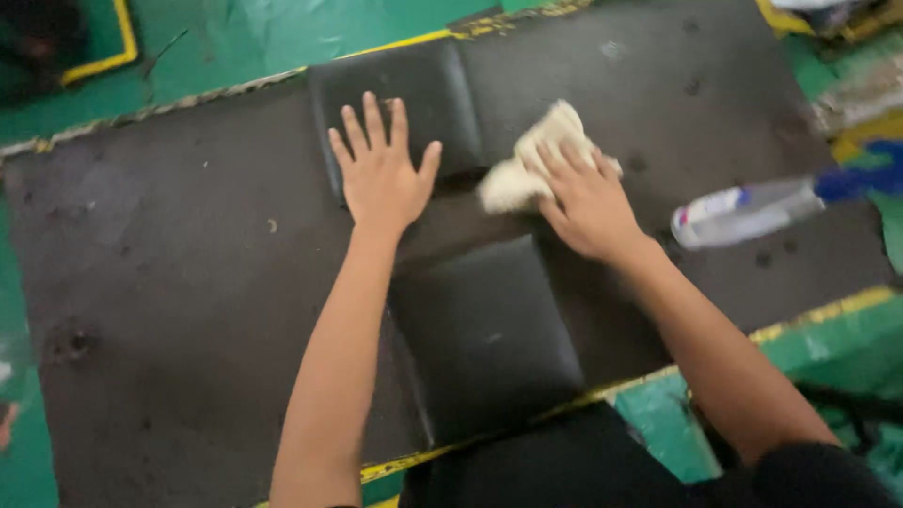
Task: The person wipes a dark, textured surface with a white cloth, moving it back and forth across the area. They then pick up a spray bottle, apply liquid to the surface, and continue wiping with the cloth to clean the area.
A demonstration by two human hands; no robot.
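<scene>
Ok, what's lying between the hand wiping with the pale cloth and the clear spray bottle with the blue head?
Head view: nothing. Only bare dark mat separates the right hand from the spray bottle.
</scene>
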